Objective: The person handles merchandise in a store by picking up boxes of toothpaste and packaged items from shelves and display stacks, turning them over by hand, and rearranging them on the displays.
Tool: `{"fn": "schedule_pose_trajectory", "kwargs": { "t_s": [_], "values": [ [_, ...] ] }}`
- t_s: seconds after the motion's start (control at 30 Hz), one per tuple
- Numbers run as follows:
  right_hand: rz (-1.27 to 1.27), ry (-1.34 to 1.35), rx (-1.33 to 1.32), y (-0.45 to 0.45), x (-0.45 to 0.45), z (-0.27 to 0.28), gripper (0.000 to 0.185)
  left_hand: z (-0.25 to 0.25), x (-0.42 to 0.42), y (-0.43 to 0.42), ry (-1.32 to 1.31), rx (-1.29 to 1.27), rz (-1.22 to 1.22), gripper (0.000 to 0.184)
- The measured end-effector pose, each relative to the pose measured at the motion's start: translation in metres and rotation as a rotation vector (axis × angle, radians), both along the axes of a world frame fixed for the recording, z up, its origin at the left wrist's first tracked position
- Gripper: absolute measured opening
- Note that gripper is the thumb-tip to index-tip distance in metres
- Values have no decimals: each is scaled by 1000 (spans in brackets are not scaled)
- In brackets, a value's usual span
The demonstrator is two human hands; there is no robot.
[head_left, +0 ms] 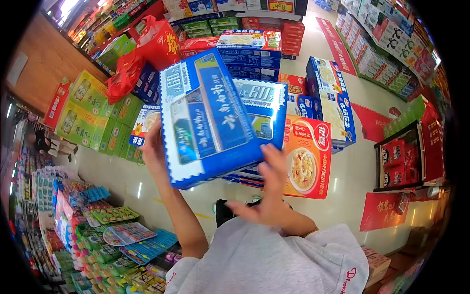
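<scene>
In front of me is a blue toothpaste gift box (227, 142) with a clear window, tilted, its scalloped white border on the left. My left hand (155, 153) grips its left edge, with the fingers partly hidden behind it. A second blue toothpaste box (269, 100) with a similar print shows behind it to the right; I cannot tell what it rests on. My right hand (267, 183) is at the lower right corner, fingers spread, slightly blurred. Its upper fingertips overlap the box edge, and whether they press on it is unclear.
An orange food carton (308, 161) stands right of the boxes, with blue peanut-milk cartons (333, 100) beyond it. Green cartons (93, 115) and red bags (159, 44) are at the left. A hanging-goods rack (103, 230) lines the lower left, a black-framed display (399, 157) the right.
</scene>
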State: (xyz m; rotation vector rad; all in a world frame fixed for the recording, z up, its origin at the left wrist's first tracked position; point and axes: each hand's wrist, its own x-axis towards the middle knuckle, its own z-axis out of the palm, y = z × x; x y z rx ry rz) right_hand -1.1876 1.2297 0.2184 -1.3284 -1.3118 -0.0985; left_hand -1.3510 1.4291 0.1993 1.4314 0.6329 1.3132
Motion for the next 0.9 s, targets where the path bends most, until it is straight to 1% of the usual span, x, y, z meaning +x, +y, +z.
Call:
{"fn": "schedule_pose_trajectory", "kwargs": {
  "t_s": [0.03, 0.07, 0.1, 0.13, 0.17, 0.23, 0.27, 0.3, 0.37, 0.4, 0.43, 0.47, 0.5, 0.57, 0.6, 0.63, 0.67, 0.7, 0.77, 0.8, 0.83, 0.87, 0.9],
  "values": [
    [42, -28, 11, 1, -12, -2, 79, -2, 1, -4, -198, -89, -43, 81],
    [31, -25, 15, 0, -24, -2, 79, -6, -4, -7, -290, -116, -10, 83],
    [51, -36, -49, -1, -36, -2, 81, -9, -10, -12, -382, -145, 23, 85],
    [67, -46, -114, 0, -41, -1, 84, -11, -12, -21, -430, -166, 71, 86],
    [52, -42, -110, 1, -42, -1, 84, -10, -12, -32, -425, -165, 55, 86],
    [267, -5, -81, 1, -44, 2, 90, -5, -11, -56, -506, -174, 159, 83],
    [336, 10, -64, 2, -44, 6, 90, -6, -9, -60, -505, -175, 162, 83],
    [339, 11, -65, 4, -42, 6, 90, -7, -8, -64, -486, -142, 208, 82],
    [640, -36, -72, 8, -37, 5, 77, -8, -8, -68, -465, -109, 258, 82],
    [643, -35, -73, 8, -37, 4, 77, -3, -5, -68, -366, -78, 279, 83],
    [741, -37, -98, 8, -36, 2, 72, 4, -2, -69, -267, -47, 299, 85],
    [838, -39, -123, 7, -35, 1, 67, 14, 5, -74, -156, 19, 335, 92],
    [934, -45, -142, 9, -32, 1, 62, 15, 6, -77, -156, 23, 336, 92],
    [889, -52, -118, 11, -21, 7, 61, 16, 5, -82, 52, 156, 510, 104],
    [845, -54, -105, 10, -13, 12, 60, 17, 8, -85, 53, 153, 512, 104],
    [847, -52, -109, 10, -3, 17, 60, 19, 11, -89, 80, 241, 523, 107],
    [757, -44, -70, 11, 9, 24, 55, 21, 14, -91, 108, 330, 533, 111],
    [667, -35, -32, 13, 21, 31, 50, 24, 19, -93, 109, 327, 535, 111],
    [485, -38, -96, 17, 44, 51, 46, 30, 27, -93, 195, 376, 443, 110],
    [439, -4, -98, 21, 54, 55, 47, 29, 28, -94, 222, 388, 466, 94],
    [390, 26, -95, 28, 64, 59, 48, 28, 29, -91, 217, 390, 466, 94],
    [388, 21, -94, 34, 71, 62, 48, 26, 28, -87, 198, 400, 467, 86],
    [321, -12, -82, 40, 77, 65, 48, 25, 27, -83, 179, 410, 468, 79]
  ]
}}
